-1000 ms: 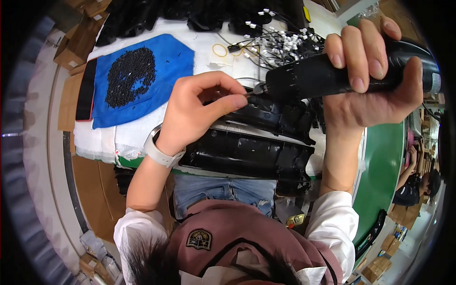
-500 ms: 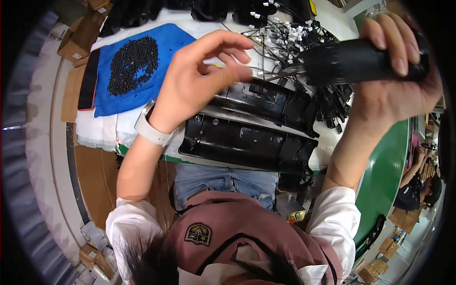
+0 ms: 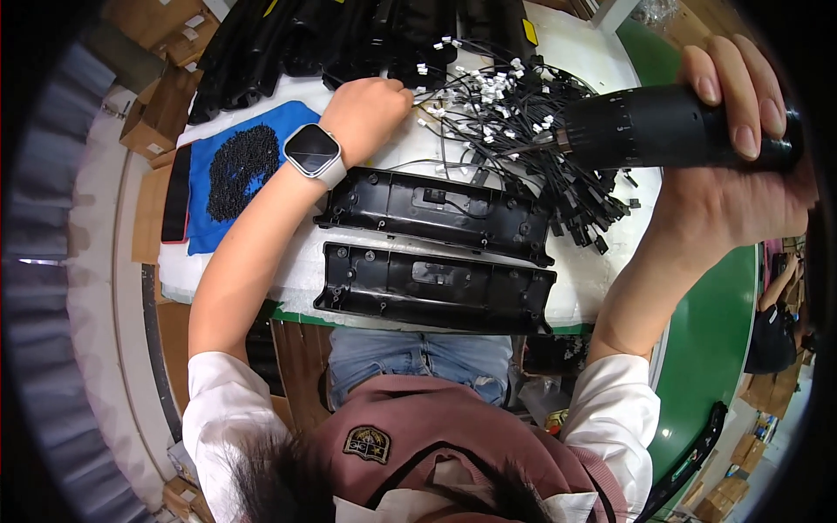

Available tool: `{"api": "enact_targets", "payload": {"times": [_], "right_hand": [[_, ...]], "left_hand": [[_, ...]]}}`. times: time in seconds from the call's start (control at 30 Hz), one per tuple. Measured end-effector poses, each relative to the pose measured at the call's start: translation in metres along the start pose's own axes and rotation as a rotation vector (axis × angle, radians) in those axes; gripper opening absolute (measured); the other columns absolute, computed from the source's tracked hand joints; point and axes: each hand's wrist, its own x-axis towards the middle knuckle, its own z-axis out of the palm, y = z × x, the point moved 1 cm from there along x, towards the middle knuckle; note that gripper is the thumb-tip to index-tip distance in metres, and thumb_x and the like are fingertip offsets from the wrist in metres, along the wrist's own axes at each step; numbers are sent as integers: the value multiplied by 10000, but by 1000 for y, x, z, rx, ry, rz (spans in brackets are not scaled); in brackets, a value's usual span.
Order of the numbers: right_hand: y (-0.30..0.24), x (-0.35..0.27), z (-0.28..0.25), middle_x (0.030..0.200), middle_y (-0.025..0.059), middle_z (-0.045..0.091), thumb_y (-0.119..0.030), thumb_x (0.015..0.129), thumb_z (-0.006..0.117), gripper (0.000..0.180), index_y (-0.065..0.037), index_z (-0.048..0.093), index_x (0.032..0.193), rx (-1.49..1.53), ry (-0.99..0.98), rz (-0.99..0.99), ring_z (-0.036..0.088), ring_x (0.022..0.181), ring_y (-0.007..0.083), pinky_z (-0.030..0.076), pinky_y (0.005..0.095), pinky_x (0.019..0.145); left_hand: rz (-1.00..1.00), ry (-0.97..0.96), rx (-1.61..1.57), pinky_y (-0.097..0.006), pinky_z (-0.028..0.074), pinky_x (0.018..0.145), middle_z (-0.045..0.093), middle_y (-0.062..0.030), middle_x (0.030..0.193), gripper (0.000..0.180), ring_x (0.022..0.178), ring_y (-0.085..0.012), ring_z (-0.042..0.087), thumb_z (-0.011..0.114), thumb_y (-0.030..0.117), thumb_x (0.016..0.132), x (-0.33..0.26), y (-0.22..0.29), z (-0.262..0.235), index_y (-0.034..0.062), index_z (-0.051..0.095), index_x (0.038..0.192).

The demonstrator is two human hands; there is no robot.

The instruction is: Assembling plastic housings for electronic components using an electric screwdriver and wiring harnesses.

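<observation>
Black trough-shaped shells lie side by side across the middle of the white-covered table (image 3: 580, 277): the far shell (image 3: 436, 221), with a thin black cable and small plug inside it, and the near shell (image 3: 436, 301), just beside it toward the person. At the left, a dark flat red-edged slab (image 3: 176, 196) sits next to a blue cloth (image 3: 295, 116) bearing a heap of tiny black pieces (image 3: 244, 170), probably screws. Next comes the left hand (image 3: 370, 118), which has moved: a second ago its fingertips met at the driver's bit, and half a second ago they stood apart near it; now it has gone forward and left, beyond the far shell. Its fingers are curled in, near the white connectors (image 3: 488, 98) of the tangled black cables (image 3: 580, 187); whether it pinches anything I cannot tell. That move leaves the far shell uncovered and the bit without the fingers at its tip, so fastening seems paused. At the right, the right hand (image 3: 731, 196) is wrapped firmly round a black power screwdriver (image 3: 632, 128), raised, its bit (image 3: 534, 146) pointing left in front of the cables; contact cannot be judged.
</observation>
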Motion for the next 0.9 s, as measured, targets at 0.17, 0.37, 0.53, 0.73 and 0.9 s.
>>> {"api": "enact_targets", "payload": {"times": [0.17, 0.37, 0.53, 0.73, 0.9], "right_hand": [[-20, -17, -11, 666, -3, 513, -192, 824, 648, 282, -13, 511, 994, -5, -10, -26, 490, 520, 102, 376, 278, 587], [-106, -46, -90, 656, 0, 525, -178, 816, 667, 284, -19, 508, 990, -21, -33, -33, 502, 499, 103, 385, 269, 546], [-135, -76, -91, 647, 3, 534, -166, 809, 684, 289, -24, 505, 987, -26, -35, -2, 512, 481, 103, 393, 262, 513], [-5, -48, 47, 636, 6, 546, -152, 801, 703, 297, -29, 502, 983, -52, -16, 79, 524, 460, 103, 402, 254, 472], [27, -41, 74, 628, 9, 556, -140, 795, 720, 307, -34, 499, 979, -68, -30, 134, 534, 443, 104, 410, 247, 439]], "left_hand": [[-445, -131, -833, -211, 420, 525, 613, 12, 701, 135, 594, -40, 533, 619, 149, 873, 5, -27, -64, 38, 685, 914], [-763, 293, -1333, -178, 487, 612, 693, -60, 833, 193, 673, -76, 628, 632, 170, 943, -16, -45, -80, 0, 668, 1025], [-686, 230, -1111, -210, 513, 634, 696, -39, 810, 176, 702, -104, 670, 704, 117, 883, -26, -13, -71, -2, 684, 1011], [-377, 179, -648, -219, 468, 560, 657, -38, 701, 87, 586, -93, 592, 728, 65, 785, -42, 59, -86, 12, 698, 846], [-7, -92, -599, -349, 474, 504, 587, -73, 716, 94, 582, -252, 609, 698, 98, 744, -67, 110, -87, 49, 620, 764]]}}
